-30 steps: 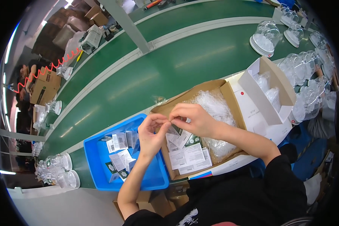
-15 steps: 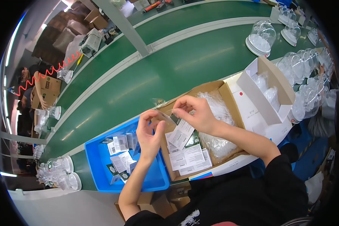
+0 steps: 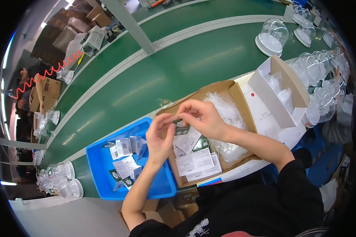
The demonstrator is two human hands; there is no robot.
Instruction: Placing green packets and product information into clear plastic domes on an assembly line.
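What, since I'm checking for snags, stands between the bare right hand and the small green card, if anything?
Nothing visible: the small green card shows at the fingertips of the bare right hand; white paper leaflets lie beneath.

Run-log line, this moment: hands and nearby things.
left hand: fingertips near green card | right hand: pinching its top | below: white printed cards in cardboard tray | beside: blue bin
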